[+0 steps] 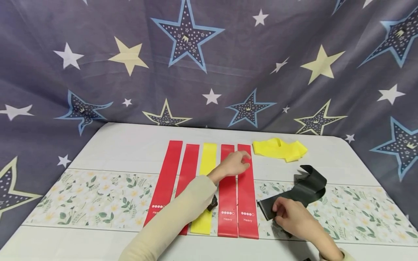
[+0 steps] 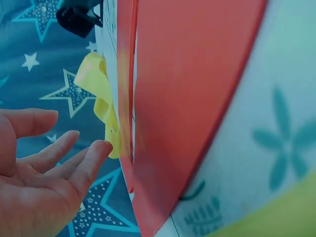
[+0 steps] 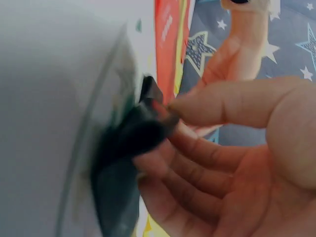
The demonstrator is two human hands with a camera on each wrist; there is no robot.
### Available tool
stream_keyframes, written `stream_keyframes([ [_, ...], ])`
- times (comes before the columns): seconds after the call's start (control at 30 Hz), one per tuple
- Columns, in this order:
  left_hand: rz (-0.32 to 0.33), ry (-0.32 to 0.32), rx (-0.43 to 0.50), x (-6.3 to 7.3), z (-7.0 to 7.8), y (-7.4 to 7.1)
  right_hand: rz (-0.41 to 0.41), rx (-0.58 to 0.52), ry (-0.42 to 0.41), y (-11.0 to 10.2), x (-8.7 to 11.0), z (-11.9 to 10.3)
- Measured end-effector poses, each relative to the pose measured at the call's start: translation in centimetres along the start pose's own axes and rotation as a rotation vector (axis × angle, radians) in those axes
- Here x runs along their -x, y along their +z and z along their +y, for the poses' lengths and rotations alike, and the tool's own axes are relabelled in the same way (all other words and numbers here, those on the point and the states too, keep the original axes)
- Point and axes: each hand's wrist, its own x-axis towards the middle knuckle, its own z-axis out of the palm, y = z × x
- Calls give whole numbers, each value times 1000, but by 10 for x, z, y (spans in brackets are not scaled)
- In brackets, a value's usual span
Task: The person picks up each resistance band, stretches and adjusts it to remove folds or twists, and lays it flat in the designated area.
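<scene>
My right hand (image 1: 295, 219) pinches the near end of a black resistance band (image 1: 310, 186) between thumb and fingers. The rest of that band lies loosely folded on the table, its far part curling up. In the right wrist view the black band (image 3: 116, 185) hangs from the pinch. My left hand (image 1: 233, 164) hovers over the two right-hand red resistance bands (image 1: 227, 203), fingers loosely bent, holding nothing. The left wrist view shows its fingers spread in the air beside a red band (image 2: 177, 98).
Several red bands printed "Heavy" and a flat yellow band (image 1: 209, 159) lie side by side. A crumpled yellow band (image 1: 281, 149) rests at the back right. The white table (image 1: 130, 145) carries a floral strip; a star-patterned cloth (image 1: 228, 79) hangs behind.
</scene>
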Motion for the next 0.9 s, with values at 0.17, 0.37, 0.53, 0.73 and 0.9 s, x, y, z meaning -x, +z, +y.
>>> stream_keyframes([
  [0.17,-29,28,-4,4,8,5,82,34,-6,-16,1,4],
  [0.37,-56,106,-16,4,19,13,139,35,-45,-41,1,1],
  [0.53,-128,222,1,6,31,19,190,58,-119,-59,-3,-10],
  [0.73,-202,383,28,11,49,22,249,73,-209,-77,-9,-26],
  [0.9,-160,441,125,16,59,22,307,95,-273,-92,-12,-41],
])
